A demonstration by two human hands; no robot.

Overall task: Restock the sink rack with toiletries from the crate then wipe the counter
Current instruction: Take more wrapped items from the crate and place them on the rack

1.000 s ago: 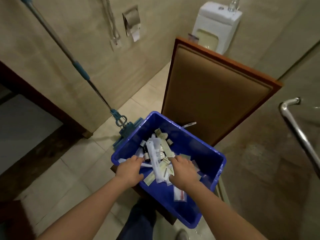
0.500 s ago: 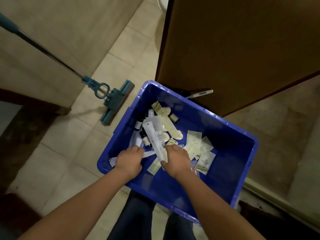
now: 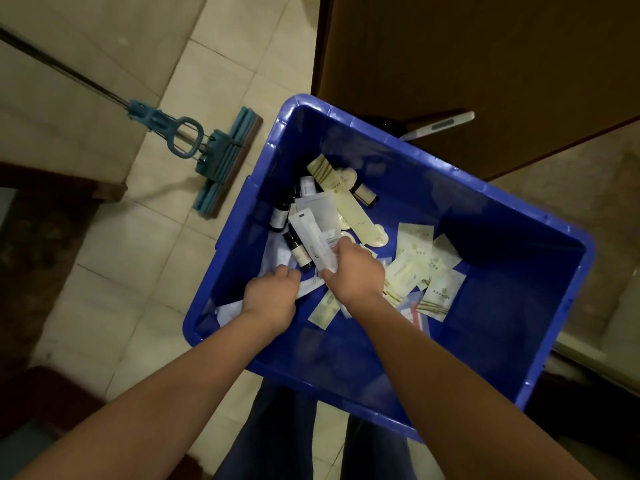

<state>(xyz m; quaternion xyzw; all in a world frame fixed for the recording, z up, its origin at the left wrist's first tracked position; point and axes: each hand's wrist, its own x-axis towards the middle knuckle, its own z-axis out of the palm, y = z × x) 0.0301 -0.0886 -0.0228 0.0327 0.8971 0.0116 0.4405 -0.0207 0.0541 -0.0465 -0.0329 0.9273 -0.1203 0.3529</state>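
A blue plastic crate [image 3: 491, 358] fills the middle of the head view, below me. Inside lie several cream sachets [image 3: 414, 252], small dark bottles [image 3: 297, 251] and white wrapped packets. My right hand [image 3: 355, 271] grips a long white wrapped packet [image 3: 313, 239] that sticks up from the pile. My left hand [image 3: 272, 294] is down in the crate's left side, fingers curled onto white packets [image 3: 277, 258] there; whether it holds one is hidden. The sink rack and the counter are out of view.
A teal sponge mop [image 3: 221, 157] leans on the tiled floor left of the crate. A brown wooden door [image 3: 467, 57] stands open behind the crate, with a white handle [image 3: 440, 126] at its edge. My legs [image 3: 277, 441] show below the crate.
The view has tilted down from the toilet and wall onto the crate. Both hands stay in the pile, and the right hand keeps its hold on the long white packet.
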